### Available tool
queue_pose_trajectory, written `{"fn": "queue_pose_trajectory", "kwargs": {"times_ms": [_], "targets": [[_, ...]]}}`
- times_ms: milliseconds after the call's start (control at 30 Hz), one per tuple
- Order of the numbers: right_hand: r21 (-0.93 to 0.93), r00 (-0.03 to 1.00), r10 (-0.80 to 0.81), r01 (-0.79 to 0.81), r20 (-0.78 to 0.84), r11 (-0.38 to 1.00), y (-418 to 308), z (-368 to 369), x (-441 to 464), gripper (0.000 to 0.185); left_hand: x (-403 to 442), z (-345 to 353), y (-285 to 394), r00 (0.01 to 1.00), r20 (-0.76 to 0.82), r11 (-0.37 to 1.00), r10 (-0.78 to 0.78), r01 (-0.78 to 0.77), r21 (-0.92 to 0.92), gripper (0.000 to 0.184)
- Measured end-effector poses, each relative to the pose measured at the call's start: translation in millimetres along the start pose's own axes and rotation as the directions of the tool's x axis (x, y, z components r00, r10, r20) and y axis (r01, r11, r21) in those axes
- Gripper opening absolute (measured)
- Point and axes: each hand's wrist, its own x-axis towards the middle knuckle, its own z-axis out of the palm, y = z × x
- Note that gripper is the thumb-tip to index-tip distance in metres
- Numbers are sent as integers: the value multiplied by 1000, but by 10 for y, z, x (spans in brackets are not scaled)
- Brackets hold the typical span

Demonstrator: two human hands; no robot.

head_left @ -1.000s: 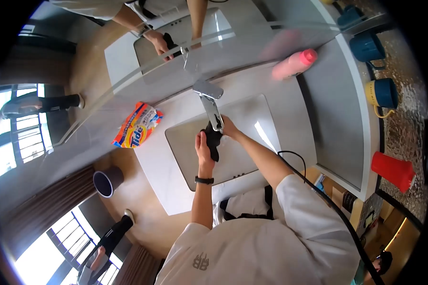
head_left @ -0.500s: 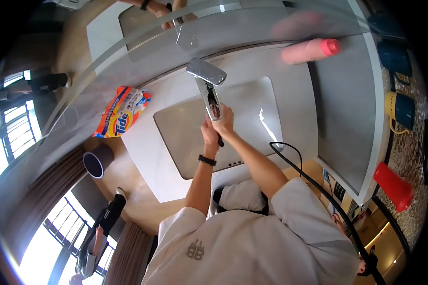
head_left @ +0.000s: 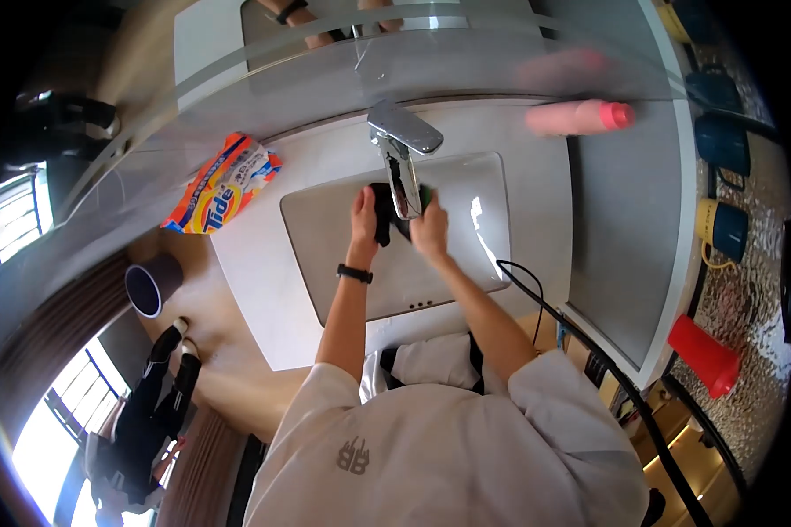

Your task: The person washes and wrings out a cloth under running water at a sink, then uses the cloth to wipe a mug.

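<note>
Your grip, left hand [head_left: 362,230] and right hand [head_left: 430,230], holds black cloth [head_left: 382,211]; slack fingers could drop it into the sink [head_left: 322,241].

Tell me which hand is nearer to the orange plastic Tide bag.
Left. The left hand is right of the bag; the right hand is farther right, beside the silver metal faucet.

Bright windows [head_left: 88,386] and brown curtains [head_left: 198,457] beside a tan floor [head_left: 228,378]

Daylight glares white through the dark-barred panes at lower left. The curtains hang in vertical folds. A reflective panel [head_left: 475,66] runs along the far edge of the white table [head_left: 540,193], mirroring part of the room. At right, a pale-rimmed grey panel [head_left: 624,202] adjoins a rippled, glossy surface [head_left: 765,272]; warm light glows at lower right.
</note>
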Motion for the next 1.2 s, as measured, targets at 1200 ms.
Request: {"fn": "queue_pose_trajectory", "kwargs": {"times_ms": [1200], "targets": [[300, 800, -54, -161, 598, 940, 185, -539, -67, 39, -247, -13, -143, 994, 85, 982, -70, 84, -171, 28]]}}
